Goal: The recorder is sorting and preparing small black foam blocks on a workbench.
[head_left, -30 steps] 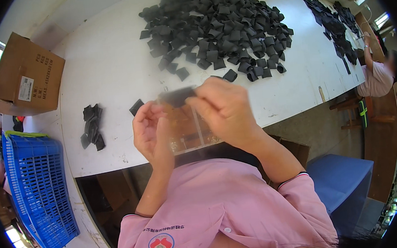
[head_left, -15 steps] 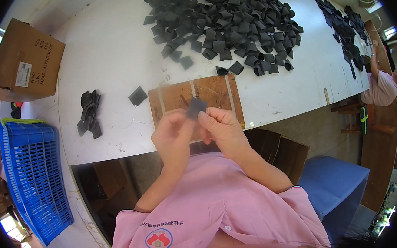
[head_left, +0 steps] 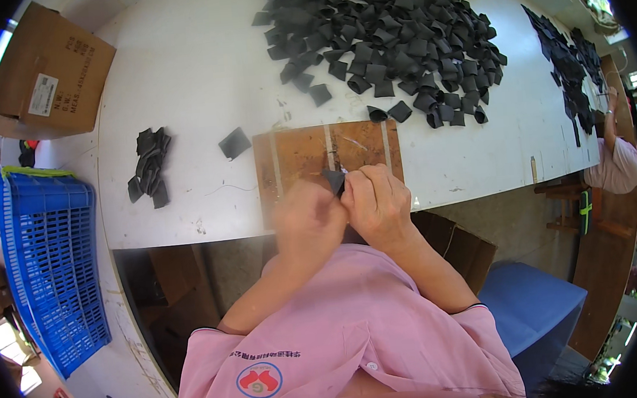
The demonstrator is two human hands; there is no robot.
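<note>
In front of my chest, at the near edge of a brown wooden board (head_left: 292, 152), I hold a small black fabric piece (head_left: 336, 180). My right hand (head_left: 380, 205) is closed on its right side, fingers curled down over it. Blurred by motion, my left hand (head_left: 309, 218) is closed against the piece's left side, and its fingertips are partly hidden. Left of the board lies a single black square piece (head_left: 235, 143). A small stack of black pieces (head_left: 151, 167) sits farther left.
A large heap of black tube-like pieces (head_left: 388, 36) covers the white table's (head_left: 196, 74) far middle. At the left stand a cardboard box (head_left: 61, 62) and a blue plastic basket (head_left: 54, 265). More black strips (head_left: 564, 67) lie far right, near another person (head_left: 615, 164). A blue stool (head_left: 532, 302) stands beside me.
My hands have turned and closed in around the black piece, hiding more of it. It sat flat and visible between my fingertips before. The view has shifted slightly.
</note>
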